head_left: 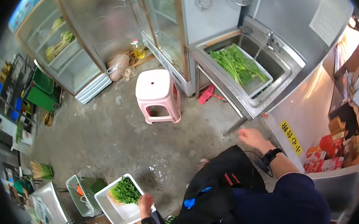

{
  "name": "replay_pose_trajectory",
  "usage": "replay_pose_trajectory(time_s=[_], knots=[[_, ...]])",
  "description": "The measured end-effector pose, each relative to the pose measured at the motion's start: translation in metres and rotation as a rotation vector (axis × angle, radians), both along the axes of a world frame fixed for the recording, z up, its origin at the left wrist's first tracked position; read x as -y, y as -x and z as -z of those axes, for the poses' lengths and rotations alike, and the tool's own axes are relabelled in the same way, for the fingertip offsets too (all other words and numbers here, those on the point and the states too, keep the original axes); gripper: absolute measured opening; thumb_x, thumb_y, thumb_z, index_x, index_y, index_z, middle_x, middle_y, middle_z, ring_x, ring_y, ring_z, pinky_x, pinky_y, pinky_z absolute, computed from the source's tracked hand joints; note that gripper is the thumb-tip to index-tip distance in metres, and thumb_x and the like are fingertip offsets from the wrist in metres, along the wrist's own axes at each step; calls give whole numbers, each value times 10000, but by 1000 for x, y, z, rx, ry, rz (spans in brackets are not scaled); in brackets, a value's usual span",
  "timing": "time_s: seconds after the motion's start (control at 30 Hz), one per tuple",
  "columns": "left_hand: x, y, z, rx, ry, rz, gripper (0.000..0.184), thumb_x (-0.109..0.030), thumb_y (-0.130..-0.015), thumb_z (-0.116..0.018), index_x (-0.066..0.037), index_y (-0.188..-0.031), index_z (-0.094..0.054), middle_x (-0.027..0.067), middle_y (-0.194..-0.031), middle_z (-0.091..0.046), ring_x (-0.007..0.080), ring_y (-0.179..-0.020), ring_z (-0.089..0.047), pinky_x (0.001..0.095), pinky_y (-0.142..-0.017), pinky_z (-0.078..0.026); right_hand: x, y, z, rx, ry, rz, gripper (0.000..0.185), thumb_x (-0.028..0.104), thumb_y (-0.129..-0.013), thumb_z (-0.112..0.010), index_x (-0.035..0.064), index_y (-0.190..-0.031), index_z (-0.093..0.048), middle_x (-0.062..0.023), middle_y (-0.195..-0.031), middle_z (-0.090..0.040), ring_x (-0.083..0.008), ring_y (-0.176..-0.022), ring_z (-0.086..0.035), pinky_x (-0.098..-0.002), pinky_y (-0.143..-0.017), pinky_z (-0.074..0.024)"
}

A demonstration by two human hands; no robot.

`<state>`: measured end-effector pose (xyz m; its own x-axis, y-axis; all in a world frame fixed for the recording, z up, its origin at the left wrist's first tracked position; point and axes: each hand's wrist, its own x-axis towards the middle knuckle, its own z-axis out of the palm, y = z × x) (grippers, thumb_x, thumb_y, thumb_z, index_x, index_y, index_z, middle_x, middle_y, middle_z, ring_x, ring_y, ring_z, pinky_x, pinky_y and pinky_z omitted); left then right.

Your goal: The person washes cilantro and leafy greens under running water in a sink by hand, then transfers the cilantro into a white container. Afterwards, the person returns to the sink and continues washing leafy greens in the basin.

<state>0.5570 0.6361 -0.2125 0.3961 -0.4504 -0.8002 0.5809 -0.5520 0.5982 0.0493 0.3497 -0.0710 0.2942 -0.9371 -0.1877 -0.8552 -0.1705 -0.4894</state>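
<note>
Curled round the right rim of a white basin (103,201) is my left hand (145,202), at the lower left. Leafy greens with pale stems (126,191) lie in the basin. My right hand (251,137) hangs in the air below the sink's front corner, loosely curled with nothing visible in it. The metal sink (276,101) at the upper right holds a white tray (266,88) heaped with long green vegetables (237,64). Water runs from the tap (269,36) beside the tray.
A pink-white plastic stool (154,88) stands mid-floor. Behind it are glass-door cabinets (169,41) and an oil bottle (139,50). A red dustpan (206,94) lies by the sink's legs. At left are a green bin (42,87) and a greenish tub (79,204).
</note>
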Motion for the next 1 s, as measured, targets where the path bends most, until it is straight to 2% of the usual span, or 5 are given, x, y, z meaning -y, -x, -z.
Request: replay_pose_trajectory(time_s=[0.17,0.53,0.8,0.9,1.0], knots=[[129,106,-68,318,126,268,252,-270,-823,-569,-38,-922,-553,79,-815,-612,164,-712,-596,282,-609,-475,16,118,-11,136,54,191,243,209,-786,-562,45,-964,-584,-128,-822,-638,-286,-797,-611,-359,-699,-479],[416,490,-189,353,516,530,244,-226,-856,-543,-11,-965,-577,48,-874,-603,129,-825,-568,265,-711,-456,125,358,-34,437,91,158,196,87,-792,-569,17,-975,-566,-135,-831,-621,-234,-739,-617,-299,-658,-475],[582,544,-84,852,8,464,279,-158,-748,-550,71,-907,-558,121,-793,-595,201,-743,-578,320,-583,-427,165,429,-49,427,16,202,204,63,-790,-568,0,-984,-558,-143,-839,-611,-223,-728,-604,-287,-641,-470],[622,541,-36,765,-147,490,309,-105,-733,-567,73,-985,-552,247,-984,-587,370,-926,-576,397,-763,-465,178,438,-53,395,-10,187,198,67,-786,-570,3,-973,-562,-148,-838,-605,-235,-736,-608,-294,-638,-475],[630,550,-11,646,-126,429,359,-130,-734,-600,63,-1019,-497,250,-956,-587,374,-885,-590,414,-728,-483,203,439,-67,312,10,129,205,76,-772,-573,4,-964,-563,-151,-841,-602,-255,-742,-608,-311,-661,-476]])
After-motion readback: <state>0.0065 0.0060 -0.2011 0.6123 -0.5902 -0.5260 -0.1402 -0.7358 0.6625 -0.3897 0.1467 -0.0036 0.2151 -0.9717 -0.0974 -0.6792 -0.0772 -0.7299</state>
